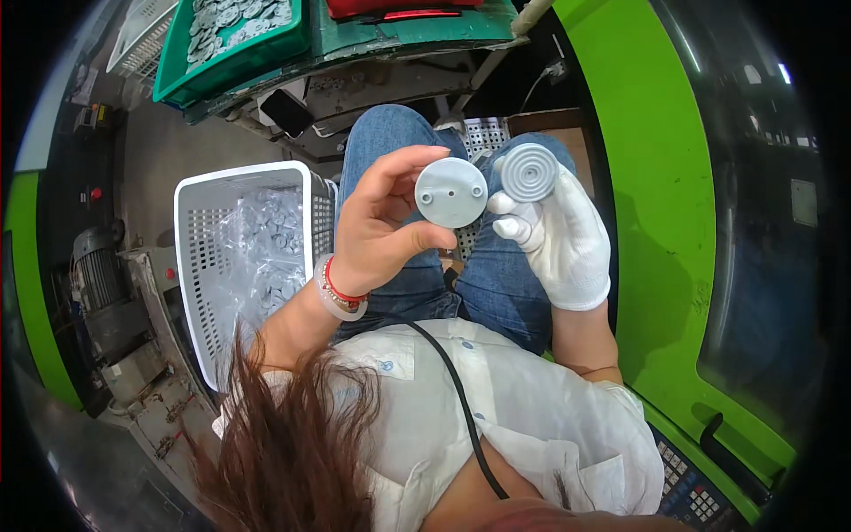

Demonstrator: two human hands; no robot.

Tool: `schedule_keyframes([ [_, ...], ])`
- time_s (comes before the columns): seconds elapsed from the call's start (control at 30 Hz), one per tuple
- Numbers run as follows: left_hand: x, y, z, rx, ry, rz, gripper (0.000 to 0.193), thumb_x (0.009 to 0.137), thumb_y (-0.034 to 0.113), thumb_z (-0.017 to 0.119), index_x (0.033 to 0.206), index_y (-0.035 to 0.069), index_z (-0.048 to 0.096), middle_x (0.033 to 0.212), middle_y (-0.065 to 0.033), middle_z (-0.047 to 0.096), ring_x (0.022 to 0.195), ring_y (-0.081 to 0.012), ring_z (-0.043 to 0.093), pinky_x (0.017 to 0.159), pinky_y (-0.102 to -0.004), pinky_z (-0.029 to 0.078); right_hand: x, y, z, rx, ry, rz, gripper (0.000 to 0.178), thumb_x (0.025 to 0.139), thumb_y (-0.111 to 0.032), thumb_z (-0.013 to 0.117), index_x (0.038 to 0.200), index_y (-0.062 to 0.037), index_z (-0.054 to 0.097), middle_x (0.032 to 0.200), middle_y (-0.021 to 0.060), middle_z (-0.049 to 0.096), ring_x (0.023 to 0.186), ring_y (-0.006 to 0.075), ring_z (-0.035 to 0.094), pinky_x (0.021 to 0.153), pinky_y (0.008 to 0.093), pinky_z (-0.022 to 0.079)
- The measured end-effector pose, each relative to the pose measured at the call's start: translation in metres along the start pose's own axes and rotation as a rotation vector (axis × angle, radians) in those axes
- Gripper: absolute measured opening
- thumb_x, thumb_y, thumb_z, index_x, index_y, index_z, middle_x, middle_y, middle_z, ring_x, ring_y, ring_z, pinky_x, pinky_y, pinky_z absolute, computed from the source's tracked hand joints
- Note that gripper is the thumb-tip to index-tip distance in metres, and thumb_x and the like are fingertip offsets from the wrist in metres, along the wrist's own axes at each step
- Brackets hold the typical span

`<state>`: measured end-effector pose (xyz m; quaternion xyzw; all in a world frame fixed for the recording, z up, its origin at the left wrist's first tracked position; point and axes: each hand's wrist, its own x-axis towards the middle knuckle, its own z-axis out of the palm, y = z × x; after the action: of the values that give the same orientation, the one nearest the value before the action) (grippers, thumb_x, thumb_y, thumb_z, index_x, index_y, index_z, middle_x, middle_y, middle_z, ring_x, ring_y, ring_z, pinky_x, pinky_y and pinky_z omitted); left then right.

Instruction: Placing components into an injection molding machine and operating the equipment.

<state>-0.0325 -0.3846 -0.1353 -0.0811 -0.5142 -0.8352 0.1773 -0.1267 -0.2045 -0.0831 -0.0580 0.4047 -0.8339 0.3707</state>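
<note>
My bare left hand (377, 208) pinches a flat grey plastic disc (452, 199) by its edge, between thumb and fingers. The disc has a small hole in its centre and a little ring on either side. Close by on the right, my white-gloved right hand (567, 230) grips a smaller grey plastic piece with concentric ridges (529, 173), its ringed face turned up. The two parts are apart, both held above my lap. Fingers behind each piece are partly hidden.
A white basket (306, 204) lined with a clear bag of grey parts stands at my left. Ahead, a green tray (235, 75) of grey discs rests on a worn green table (399, 40). A bright green machine (651, 222) rises close on my right, with a keypad (691, 488) lower down.
</note>
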Motion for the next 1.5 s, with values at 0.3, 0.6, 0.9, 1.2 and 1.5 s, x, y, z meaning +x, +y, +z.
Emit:
schedule_keyframes([
  [0.3,-0.002,0.001,0.000,0.051,-0.008,0.079,0.070,0.069,0.002,0.078,0.130,0.002,0.043,0.119,-0.0070,0.055,0.107,-0.0145,0.055,0.092,-0.0295,0.046,-0.004,0.000,0.003,0.118,-0.026,0.127,0.048,0.099,-0.028,0.034,0.127,0.0114,0.037,0.113,0.0240,0.054,0.093,0.0306,0.063,0.074,0.0351,0.057],
  [0.6,0.000,0.004,0.002,0.093,-0.002,0.051,0.070,0.069,0.003,0.079,0.130,0.003,0.044,0.118,-0.0065,0.056,0.107,-0.0140,0.055,0.093,-0.0298,0.045,-0.005,0.002,-0.003,0.106,-0.039,0.108,0.049,0.099,-0.028,0.036,0.128,0.0103,0.037,0.119,0.0275,0.052,0.095,0.0325,0.063,0.074,0.0357,0.058],
  [0.9,-0.006,0.001,0.005,0.043,0.020,0.049,0.071,0.068,-0.003,0.077,0.130,0.002,0.043,0.119,-0.0086,0.055,0.110,-0.0160,0.054,0.093,-0.0303,0.045,-0.008,-0.001,-0.001,0.281,-0.011,0.203,0.047,0.100,-0.026,0.033,0.129,0.0104,0.035,0.121,0.0271,0.051,0.098,0.0361,0.062,0.077,0.0395,0.058],
  [1.2,-0.007,0.006,0.013,0.008,0.145,-0.090,0.078,0.070,0.025,0.080,0.132,0.003,0.039,0.121,-0.0224,0.055,0.098,-0.0275,0.063,0.085,-0.0385,0.052,-0.013,-0.003,0.001,0.201,-0.046,0.180,0.049,0.098,-0.026,0.039,0.129,0.0112,0.034,0.117,0.0238,0.054,0.099,0.0328,0.062,0.079,0.0375,0.057],
  [1.5,-0.006,0.006,0.009,-0.107,0.008,-0.087,0.064,0.077,-0.008,0.067,0.133,-0.001,0.036,0.117,-0.0148,0.057,0.100,-0.0198,0.061,0.080,-0.0311,0.054,-0.012,0.003,0.001,-0.034,0.052,0.038,0.042,0.097,-0.026,0.045,0.133,-0.0047,0.036,0.104,0.0116,0.056,0.071,0.0163,0.053,0.056,0.0239,0.040],
])
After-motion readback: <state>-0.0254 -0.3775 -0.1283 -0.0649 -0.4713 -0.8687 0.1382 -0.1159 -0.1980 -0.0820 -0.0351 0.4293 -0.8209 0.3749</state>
